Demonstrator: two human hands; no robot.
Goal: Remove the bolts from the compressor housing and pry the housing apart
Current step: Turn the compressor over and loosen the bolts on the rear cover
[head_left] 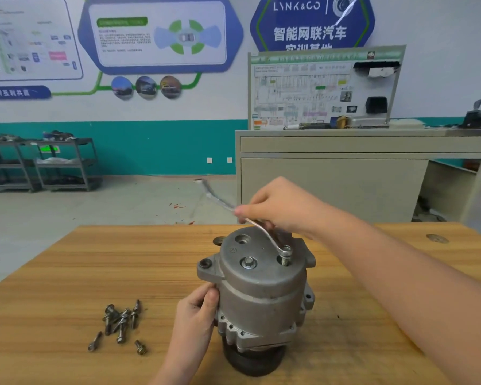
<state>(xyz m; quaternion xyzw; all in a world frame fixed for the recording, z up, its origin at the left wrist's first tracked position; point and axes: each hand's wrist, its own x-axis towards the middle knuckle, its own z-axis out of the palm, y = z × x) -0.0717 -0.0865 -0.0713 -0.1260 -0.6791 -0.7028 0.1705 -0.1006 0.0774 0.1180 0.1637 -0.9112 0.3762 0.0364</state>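
Left hand (197, 315) grips the compressor housing (261, 295); right hand (278, 207) pinches a wrench (267, 234) on a bolt (286, 255).

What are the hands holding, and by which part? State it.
The right hand grips the wrench at mid-handle, its ring end on a raised bolt. The left hand holds the compressor housing by its left side.

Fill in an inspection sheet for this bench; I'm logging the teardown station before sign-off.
Surface: wooden table, bare grain.
Job's things: compressor housing upright; wrench on a raised bolt; another bolt seated.
Clutter: removed bolts piled at left.
Grippers: right hand grips the wrench; left hand steadies the housing.
Cables: nothing seen.
Surroundings: training board, shelving cart, wall posters.
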